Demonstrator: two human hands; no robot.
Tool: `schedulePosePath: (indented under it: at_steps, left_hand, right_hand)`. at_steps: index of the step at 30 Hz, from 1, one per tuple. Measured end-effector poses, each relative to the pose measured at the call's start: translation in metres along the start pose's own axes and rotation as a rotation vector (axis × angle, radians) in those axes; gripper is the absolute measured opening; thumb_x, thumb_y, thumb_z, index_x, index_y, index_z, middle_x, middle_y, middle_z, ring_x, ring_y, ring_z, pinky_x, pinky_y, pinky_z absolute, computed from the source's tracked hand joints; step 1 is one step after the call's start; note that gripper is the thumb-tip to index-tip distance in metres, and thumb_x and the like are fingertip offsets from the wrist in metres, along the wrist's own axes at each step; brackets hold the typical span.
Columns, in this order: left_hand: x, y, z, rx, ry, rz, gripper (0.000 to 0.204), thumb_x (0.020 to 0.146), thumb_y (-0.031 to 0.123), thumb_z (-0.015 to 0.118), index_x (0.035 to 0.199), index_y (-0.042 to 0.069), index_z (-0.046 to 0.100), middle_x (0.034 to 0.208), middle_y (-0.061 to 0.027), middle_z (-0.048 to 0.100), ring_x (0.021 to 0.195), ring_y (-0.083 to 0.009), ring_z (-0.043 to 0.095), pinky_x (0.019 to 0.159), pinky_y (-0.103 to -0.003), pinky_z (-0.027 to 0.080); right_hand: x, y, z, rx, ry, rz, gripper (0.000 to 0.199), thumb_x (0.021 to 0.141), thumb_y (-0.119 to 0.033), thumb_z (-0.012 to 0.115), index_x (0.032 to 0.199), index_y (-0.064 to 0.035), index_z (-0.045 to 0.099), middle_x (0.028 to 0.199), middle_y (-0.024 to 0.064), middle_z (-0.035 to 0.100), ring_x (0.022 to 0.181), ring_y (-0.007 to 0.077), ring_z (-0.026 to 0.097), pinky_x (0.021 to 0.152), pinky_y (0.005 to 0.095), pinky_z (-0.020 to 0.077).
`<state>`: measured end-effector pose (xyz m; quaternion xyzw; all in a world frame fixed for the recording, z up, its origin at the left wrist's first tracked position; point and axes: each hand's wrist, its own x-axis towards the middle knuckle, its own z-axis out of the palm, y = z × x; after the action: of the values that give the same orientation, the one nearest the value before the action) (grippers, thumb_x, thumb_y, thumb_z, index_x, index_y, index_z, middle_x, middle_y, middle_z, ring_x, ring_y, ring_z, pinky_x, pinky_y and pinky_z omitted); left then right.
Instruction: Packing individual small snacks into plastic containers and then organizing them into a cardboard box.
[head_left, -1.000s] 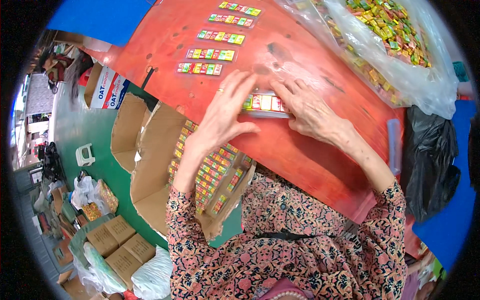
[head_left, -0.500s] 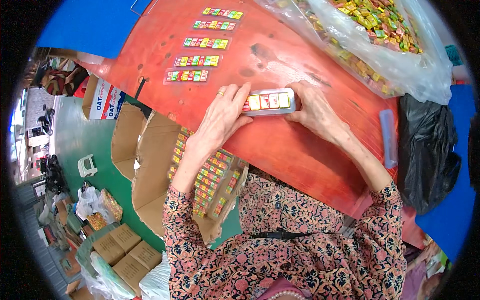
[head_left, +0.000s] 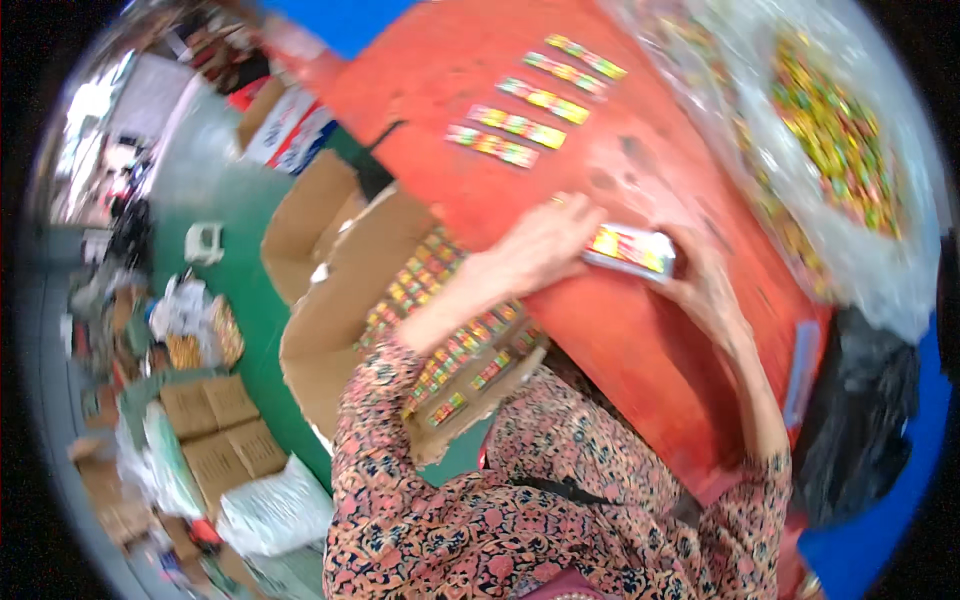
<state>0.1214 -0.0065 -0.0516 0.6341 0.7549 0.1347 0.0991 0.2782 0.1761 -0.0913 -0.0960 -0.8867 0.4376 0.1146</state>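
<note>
Between my two hands is a small clear plastic tray of brightly wrapped candies, just over the red table. My left hand has its fingers closed at the tray's left end. My right hand grips the opposite end, thumb on the near side and fingers beyond. Motion blurs both hands and the tray. Farther off, several similar filled candy packs lie in a slanting column on the table. Under my left forearm, an open cardboard carton holds many rows of such packs.
A big clear plastic bag of loose wrapped candies rests at the far right. Near it are a black plastic bag and a translucent bluish strip. On the green floor at left stand a white stool and stacked brown cartons.
My view has turned left, so the table and bags appear rotated clockwise. Both hands still hold the candy tray, which appears farther right and lower, with its right end tipped down in the picture.
</note>
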Motion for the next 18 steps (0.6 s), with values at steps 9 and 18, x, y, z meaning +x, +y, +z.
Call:
schedulePosePath:
  at_steps: [9,18]
  left_hand:
    - [-0.040,0.011,-0.007,-0.045,0.028,-0.153,0.046,0.059,0.005,0.069,0.094,0.000,0.040,0.088,-0.0164,0.045,0.086,-0.0347,0.052,0.068,-0.043,0.047]
    - [-0.133,-0.017,-0.021,-0.029,0.245,-0.420,0.039,0.063,0.014,0.066,0.095,0.001,0.047,0.088,-0.0159,0.051,0.084,-0.0334,0.053,0.070,-0.043,0.045]
  right_hand:
    - [0.012,-0.029,0.007,0.375,-0.346,0.250,0.061,0.066,0.005,0.065,0.123,0.0032,0.046,0.094,0.0086,0.060,0.083,0.0128,0.057,0.072,0.0254,0.0481]
    - [0.043,-0.040,0.052,0.394,-0.375,0.104,0.055,0.074,0.001,0.063,0.125,0.0033,0.044,0.087,0.0047,0.053,0.076,0.0114,0.053,0.068,0.0230,0.0449]
